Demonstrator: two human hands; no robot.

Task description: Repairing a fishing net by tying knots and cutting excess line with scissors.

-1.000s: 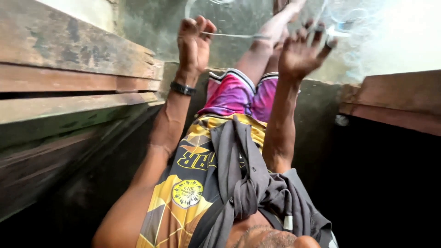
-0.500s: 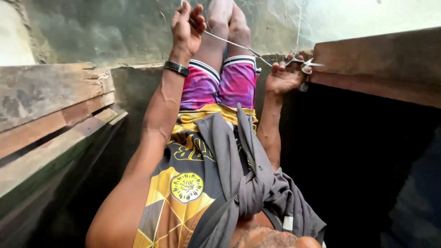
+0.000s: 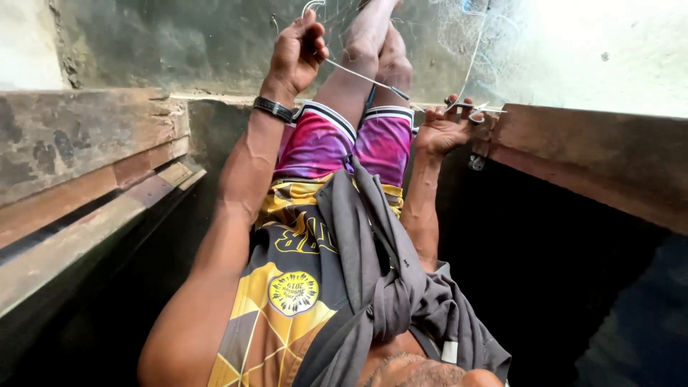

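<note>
Left hand (image 3: 297, 50) lowered, pulling thin pale line (image 3: 365, 77) taut.

Left arm extended forward, left hand (image 3: 299, 50) closed in a pinching grip, right arm bent, right hand (image 3: 446, 129) palm-up, fingers curled.

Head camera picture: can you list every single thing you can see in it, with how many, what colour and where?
Thin line: one, pale, stretched from the left hand across the legs toward the right hand.
Fine net: one, whitish and see-through, top right.
Small metal tool: one, silvery, at the right hand's fingers; its kind is hard to tell.
Wooden planks: several, brown and worn, left side.
Wooden board: one, reddish brown, right side.
Wall: one, grey-green, top.
Grey cloth: one, draped over the chest.
Wristband: one, black, left wrist.
Shorts: one pair, pink and purple.
Left hand: raised, pinching the line.
Right hand: palm open, by the tool.
</note>
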